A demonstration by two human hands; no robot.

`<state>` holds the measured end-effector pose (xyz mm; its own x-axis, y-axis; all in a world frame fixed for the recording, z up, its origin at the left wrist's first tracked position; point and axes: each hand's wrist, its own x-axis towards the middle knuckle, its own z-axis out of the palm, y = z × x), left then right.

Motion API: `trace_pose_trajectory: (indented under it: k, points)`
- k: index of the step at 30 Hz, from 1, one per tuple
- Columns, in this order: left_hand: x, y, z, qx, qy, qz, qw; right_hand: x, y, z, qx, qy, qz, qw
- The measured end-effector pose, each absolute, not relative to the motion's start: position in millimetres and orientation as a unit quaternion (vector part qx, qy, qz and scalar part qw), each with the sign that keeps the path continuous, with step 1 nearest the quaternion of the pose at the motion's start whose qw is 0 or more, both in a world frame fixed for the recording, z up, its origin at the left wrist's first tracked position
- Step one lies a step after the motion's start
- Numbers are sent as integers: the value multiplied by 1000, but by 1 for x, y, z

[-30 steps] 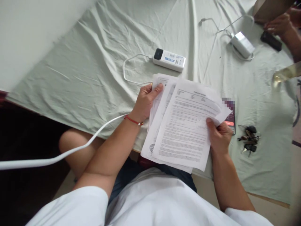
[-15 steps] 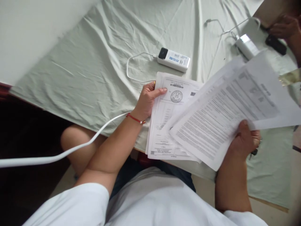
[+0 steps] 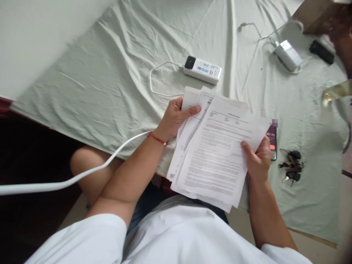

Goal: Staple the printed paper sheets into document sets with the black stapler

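Paper stack: a loose bunch of white printed sheets [image 3: 214,154], edges fanned out and not lined up, the top one slanted and packed with tiny dark text in tight paragraphs
Where it's at: up in both hands over the near edge of the tabletop [image 3: 110,91], bottom corners hanging out past it toward the person's lap; can't tell if it's touching the green cloth
Heading on the top sheet: there's a short bold line up top, but it's too fuzzy to read from where I'm standing
Phone screen: the smartphone [image 3: 272,137] is partly tucked behind the right hand, and I can make out "25:11" above an orange-red patch
Power bank label: blue print on the white power bank [image 3: 203,69], too small for me to read; a white cable is plugged into its dark end
Left hand: closed on the left edge [image 3: 177,115], thumb lying flat across the paper, red bracelet [image 3: 158,138] on the wrist
Right hand: closed on the right edge [image 3: 260,157], thumb on top pointing up and inward, fingers bent around behind
Keys: bunch [image 3: 293,167] just beyond the phone
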<state>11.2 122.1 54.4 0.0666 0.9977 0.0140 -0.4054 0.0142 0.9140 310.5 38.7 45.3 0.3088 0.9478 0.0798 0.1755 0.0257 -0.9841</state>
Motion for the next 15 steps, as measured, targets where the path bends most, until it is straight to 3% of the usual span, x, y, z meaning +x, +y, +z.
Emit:
trace_pose_trajectory:
  k: [5, 10, 15]
  points:
    - [12, 122, 54, 401, 372, 570, 613, 313, 37, 46, -609, -398, 427, 538]
    - [12, 123, 54, 371, 376, 582, 618, 314, 39, 50, -637, -375, 317, 594]
    - [11, 124, 55, 350, 374, 599, 616, 319, 49, 60, -561, -338, 273, 705]
